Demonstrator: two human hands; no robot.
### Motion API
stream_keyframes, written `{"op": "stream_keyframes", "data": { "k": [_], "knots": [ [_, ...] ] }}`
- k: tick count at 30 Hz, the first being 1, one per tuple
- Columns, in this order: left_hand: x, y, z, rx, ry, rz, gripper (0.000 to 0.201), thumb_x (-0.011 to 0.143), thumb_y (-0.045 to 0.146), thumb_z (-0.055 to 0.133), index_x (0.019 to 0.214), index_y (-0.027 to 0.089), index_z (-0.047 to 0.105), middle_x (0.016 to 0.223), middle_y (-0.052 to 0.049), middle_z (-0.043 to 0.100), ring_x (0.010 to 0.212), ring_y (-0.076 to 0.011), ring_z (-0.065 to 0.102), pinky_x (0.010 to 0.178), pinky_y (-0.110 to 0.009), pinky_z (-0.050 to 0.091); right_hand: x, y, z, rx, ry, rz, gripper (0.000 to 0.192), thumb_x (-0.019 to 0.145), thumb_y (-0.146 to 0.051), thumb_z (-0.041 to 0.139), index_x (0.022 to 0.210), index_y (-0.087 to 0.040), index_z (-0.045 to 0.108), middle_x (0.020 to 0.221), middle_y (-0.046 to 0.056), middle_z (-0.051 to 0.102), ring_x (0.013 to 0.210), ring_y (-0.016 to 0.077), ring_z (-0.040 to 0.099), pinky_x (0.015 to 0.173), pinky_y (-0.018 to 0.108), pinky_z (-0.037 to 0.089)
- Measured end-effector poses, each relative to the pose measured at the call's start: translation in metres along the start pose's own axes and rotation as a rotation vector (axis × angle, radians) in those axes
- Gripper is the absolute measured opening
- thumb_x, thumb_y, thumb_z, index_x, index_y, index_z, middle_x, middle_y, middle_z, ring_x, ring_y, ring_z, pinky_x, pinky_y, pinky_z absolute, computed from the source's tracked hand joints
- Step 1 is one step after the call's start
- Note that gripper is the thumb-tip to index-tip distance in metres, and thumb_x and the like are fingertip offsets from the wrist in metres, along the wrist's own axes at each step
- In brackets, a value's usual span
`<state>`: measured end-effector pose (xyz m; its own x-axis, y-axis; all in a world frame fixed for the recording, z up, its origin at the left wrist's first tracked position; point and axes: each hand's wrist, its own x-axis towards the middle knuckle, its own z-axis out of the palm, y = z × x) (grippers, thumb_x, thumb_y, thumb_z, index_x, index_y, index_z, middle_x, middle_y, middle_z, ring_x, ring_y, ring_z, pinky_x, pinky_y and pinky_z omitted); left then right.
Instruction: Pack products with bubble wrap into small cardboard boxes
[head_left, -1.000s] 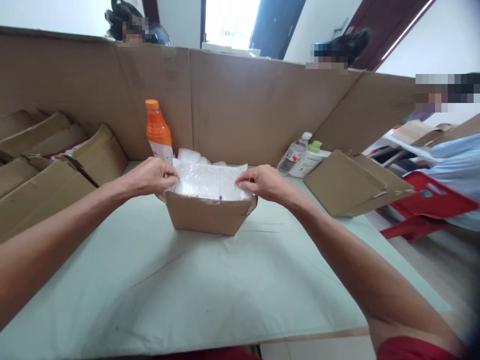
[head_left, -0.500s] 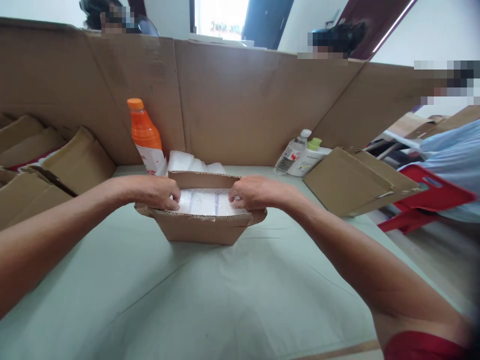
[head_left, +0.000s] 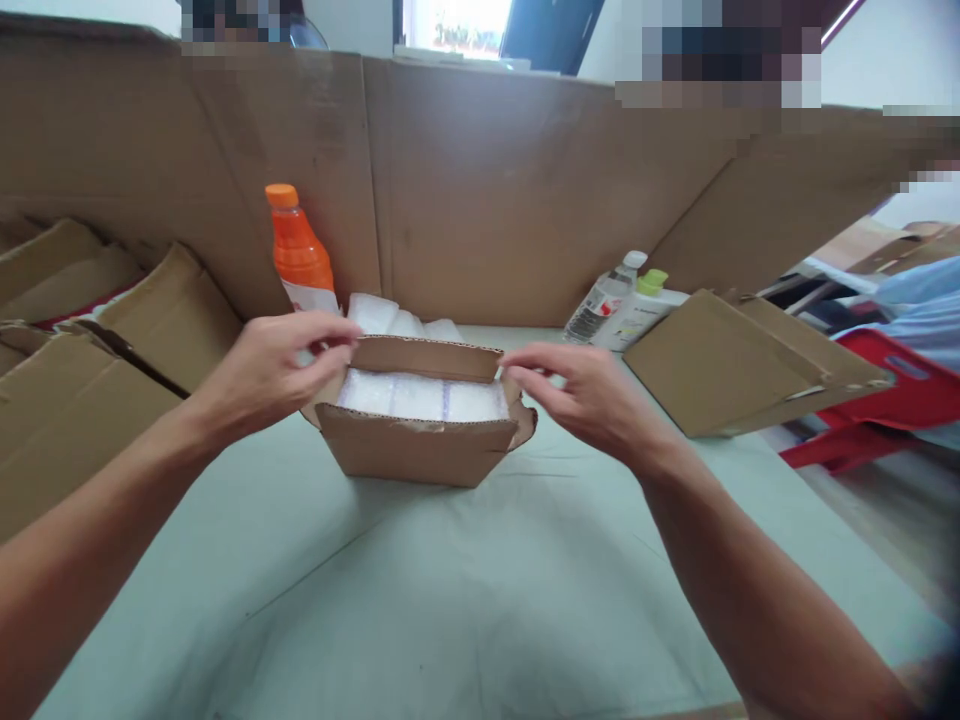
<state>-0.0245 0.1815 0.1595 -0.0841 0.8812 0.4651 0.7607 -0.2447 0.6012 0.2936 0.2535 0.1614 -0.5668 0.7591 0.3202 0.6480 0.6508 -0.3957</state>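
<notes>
A small open cardboard box (head_left: 418,452) stands in the middle of the pale green table (head_left: 420,600). White bubble-wrapped packs (head_left: 424,398) fill it. Its far flap (head_left: 427,357) stands upright. My left hand (head_left: 274,372) pinches the left end of that flap between thumb and fingers. My right hand (head_left: 589,395) has its fingertips on the flap's right end, thumb below. The right side flap hangs outward under my right hand.
An orange bottle (head_left: 298,252) and more white wrapped packs (head_left: 394,317) stand behind the box. A clear bottle (head_left: 604,297), a green-capped white bottle (head_left: 639,306) and a closed carton (head_left: 739,365) lie right. Folded cartons (head_left: 90,350) pile left. A cardboard wall (head_left: 510,190) rings the back.
My hands lifted off the bubble-wrapped packs inside the box and moved to the two ends of the far flap. The far flap, first unseen, now stands up behind the packs.
</notes>
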Motion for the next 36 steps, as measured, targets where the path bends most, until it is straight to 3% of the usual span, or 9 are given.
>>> {"op": "stream_keyframes", "data": {
  "k": [3,6,12,15,18,23,27,32,36],
  "knots": [
    [-0.058,-0.027,0.001,-0.024,0.23,-0.209,0.026,0.087,0.038,0.062,0.104,0.022,0.073,0.093,-0.002,0.075,0.086,-0.0175,0.068,0.086,-0.033,0.054,-0.058,0.03,0.012,0.117,0.216,0.164,0.022,0.092,-0.04,0.058,0.095,-0.023,0.072,0.089,0.005,0.076,0.076,0.0197,0.067,0.067,0.031,0.049],
    [-0.105,-0.057,0.033,-0.21,0.102,-0.415,0.053,0.076,0.045,0.07,0.121,0.018,0.063,0.11,-0.009,0.071,0.093,-0.0224,0.069,0.087,-0.039,0.057,-0.088,0.043,0.055,0.252,0.081,0.267,0.039,0.083,-0.046,0.067,0.114,-0.022,0.068,0.103,0.009,0.076,0.083,0.0234,0.069,0.069,0.035,0.054],
    [-0.092,-0.058,0.086,-0.397,0.03,-0.476,0.044,0.07,0.043,0.068,0.106,0.019,0.059,0.098,-0.006,0.069,0.091,-0.0217,0.068,0.084,-0.037,0.059,-0.06,0.015,0.124,0.255,0.004,0.339,0.038,0.082,-0.044,0.063,0.11,-0.018,0.063,0.096,0.009,0.072,0.076,0.0247,0.066,0.068,0.037,0.054],
    [-0.083,-0.034,0.097,-0.423,0.016,-0.46,0.045,0.07,0.041,0.066,0.108,0.019,0.059,0.098,-0.004,0.07,0.089,-0.0208,0.068,0.081,-0.035,0.059,-0.075,0.013,0.114,0.246,0.054,0.399,0.031,0.083,-0.044,0.063,0.102,-0.019,0.064,0.085,0.007,0.071,0.067,0.0232,0.064,0.062,0.036,0.053],
    [-0.101,-0.012,0.11,-0.485,-0.096,-0.401,0.045,0.073,0.038,0.066,0.113,0.019,0.061,0.109,-0.006,0.07,0.097,-0.0216,0.068,0.088,-0.036,0.059,-0.133,0.027,0.092,0.189,0.064,0.479,0.034,0.084,-0.053,0.065,0.091,-0.02,0.067,0.078,0.008,0.071,0.067,0.0274,0.067,0.061,0.039,0.055],
    [-0.14,-0.002,0.118,-0.493,-0.198,-0.398,0.041,0.08,0.041,0.068,0.116,0.021,0.063,0.118,-0.009,0.069,0.106,-0.0257,0.069,0.094,-0.041,0.057,-0.217,0.051,0.072,0.19,0.15,0.45,0.088,0.069,-0.067,0.078,0.139,-0.018,0.055,0.14,0.019,0.061,0.131,0.0407,0.056,0.107,0.057,0.048],
    [-0.152,-0.012,0.123,-0.511,-0.257,-0.492,0.048,0.081,0.05,0.069,0.119,0.023,0.061,0.121,-0.01,0.067,0.101,-0.0266,0.071,0.084,-0.037,0.061,-0.208,0.066,0.078,0.423,0.147,0.402,0.125,0.058,-0.082,0.076,0.157,-0.022,0.029,0.158,0.018,0.041,0.143,0.0382,0.044,0.114,0.057,0.041],
    [-0.155,-0.018,0.143,-0.542,-0.229,-0.537,0.06,0.082,0.052,0.07,0.135,0.027,0.054,0.132,-0.008,0.063,0.107,-0.0259,0.07,0.088,-0.034,0.06,-0.176,0.072,0.087,0.593,0.163,0.321,0.122,0.054,-0.076,0.082,0.153,-0.022,0.037,0.141,0.015,0.058,0.132,0.0346,0.055,0.112,0.051,0.046],
    [-0.147,0.0,0.173,-0.585,-0.31,-0.461,0.075,0.081,0.057,0.07,0.145,0.026,0.046,0.137,-0.012,0.061,0.116,-0.0287,0.066,0.095,-0.04,0.058,-0.209,0.082,0.081,0.627,0.375,0.382,0.124,0.054,-0.059,0.092,0.156,-0.021,0.032,0.143,0.015,0.056,0.133,0.034,0.055,0.115,0.049,0.044]
  ]
}}
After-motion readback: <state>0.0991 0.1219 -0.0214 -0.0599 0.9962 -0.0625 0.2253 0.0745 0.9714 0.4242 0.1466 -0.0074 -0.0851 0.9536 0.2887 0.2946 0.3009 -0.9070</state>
